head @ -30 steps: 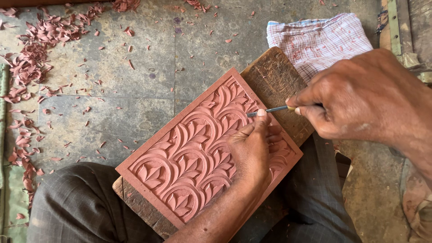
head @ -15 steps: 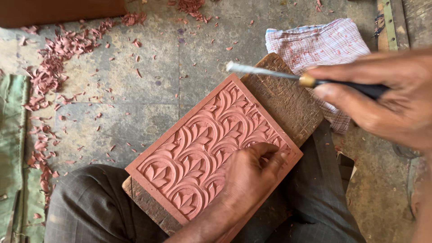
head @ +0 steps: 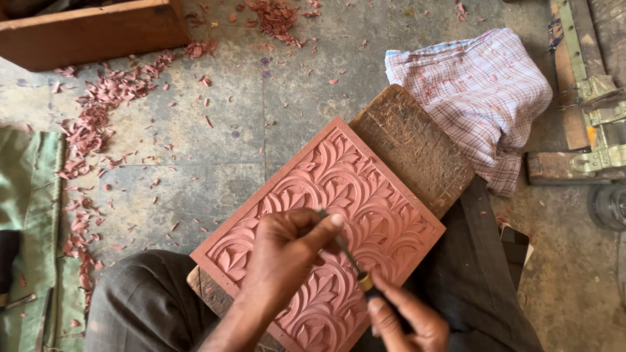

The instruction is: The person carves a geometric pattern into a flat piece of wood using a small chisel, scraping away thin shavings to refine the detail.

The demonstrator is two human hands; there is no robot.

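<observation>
Shaving-strewn stone floor point(head: 195, 163) surrounds a wooden board point(head: 417, 146) carrying the reddish slab point(head: 339, 208), leaf-carved nearly edge to edge, while left hand point(head: 283, 261) and right hand point(head: 407, 322) both grip the chisel point(head: 349, 257).

Carving a leaf-patterned red panel point(head: 326, 215) on a wooden board point(head: 417, 146).
Left hand point(head: 287, 257) steadies the chisel point(head: 345, 251) blade on the panel; right hand point(head: 407, 319) grips its handle, near.
</observation>
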